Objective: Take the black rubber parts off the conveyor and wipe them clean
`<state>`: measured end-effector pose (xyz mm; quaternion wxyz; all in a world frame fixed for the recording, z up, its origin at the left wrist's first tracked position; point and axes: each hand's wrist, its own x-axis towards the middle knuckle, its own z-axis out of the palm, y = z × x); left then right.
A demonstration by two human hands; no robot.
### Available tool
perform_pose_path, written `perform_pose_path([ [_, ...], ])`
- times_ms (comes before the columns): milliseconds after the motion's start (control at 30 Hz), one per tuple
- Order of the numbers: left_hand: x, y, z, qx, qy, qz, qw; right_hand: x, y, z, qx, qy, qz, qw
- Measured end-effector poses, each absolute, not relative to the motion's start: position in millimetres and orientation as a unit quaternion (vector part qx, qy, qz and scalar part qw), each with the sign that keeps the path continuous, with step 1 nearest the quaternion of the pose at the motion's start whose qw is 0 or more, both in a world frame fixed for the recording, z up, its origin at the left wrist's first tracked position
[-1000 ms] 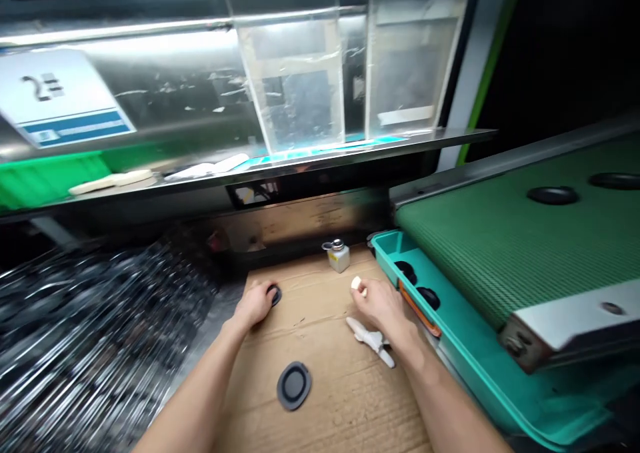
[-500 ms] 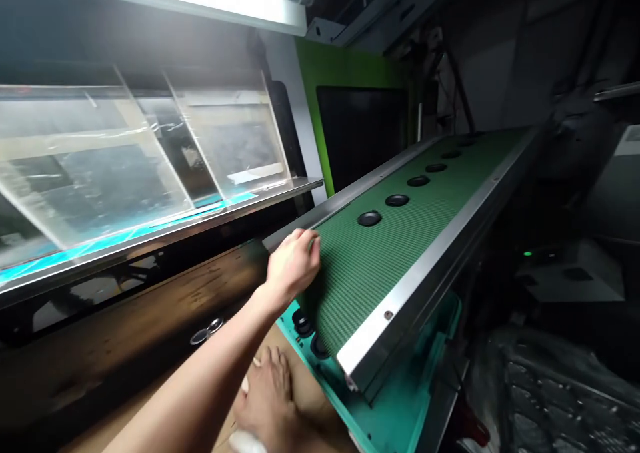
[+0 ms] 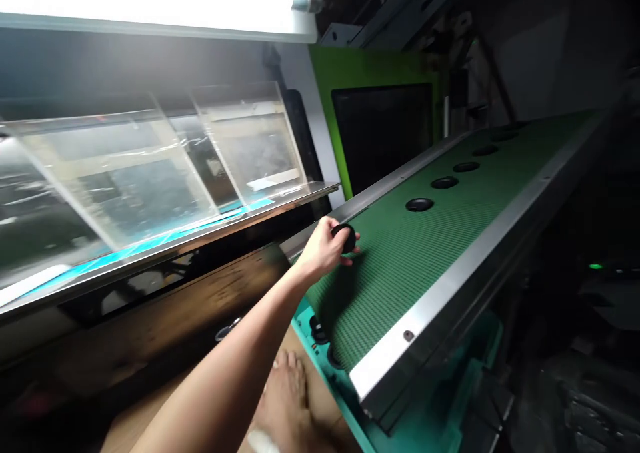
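We count one black disc [image 3: 351, 241] in the left hand [image 3: 324, 248], which pinches it between thumb and fingers, just above the near end of the belt [image 3: 400, 256]. On this belt we see at least five more discs [image 3: 419, 204] in one row (the far end is too dark for an exact count). Two others [image 3: 317, 331] are lying in the tray [image 3: 353, 401], below the belt. The right hand [image 3: 286, 393] rests on the cardboard [image 3: 319, 393], its fingers pointing forward, near one white piece [image 3: 263, 442]; we cannot tell if it grips anything. The belt is green and ribbed, between metal rails. One lamp [image 3: 150, 0] shines brightly at upper left; the right side of the room is dark.
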<state>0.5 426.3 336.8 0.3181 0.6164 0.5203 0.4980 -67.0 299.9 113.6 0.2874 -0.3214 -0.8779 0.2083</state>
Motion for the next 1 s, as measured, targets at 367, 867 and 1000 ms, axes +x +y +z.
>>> perform_pose_path([
  [367, -182, 142, 156, 0.064, 0.482, 0.769, 0.416, -67, 248, 143, -0.305, -0.817, 0.340, 0.352],
  [867, -179, 114, 124, 0.013, 0.275, 0.814, 0.511, -94, 171, 126, -0.221, -0.926, 0.125, 0.281],
  [1000, -176, 114, 122, 0.018, 0.262, 0.824, 0.502, -90, 171, 126, -0.258, -0.918, 0.113, 0.278],
])
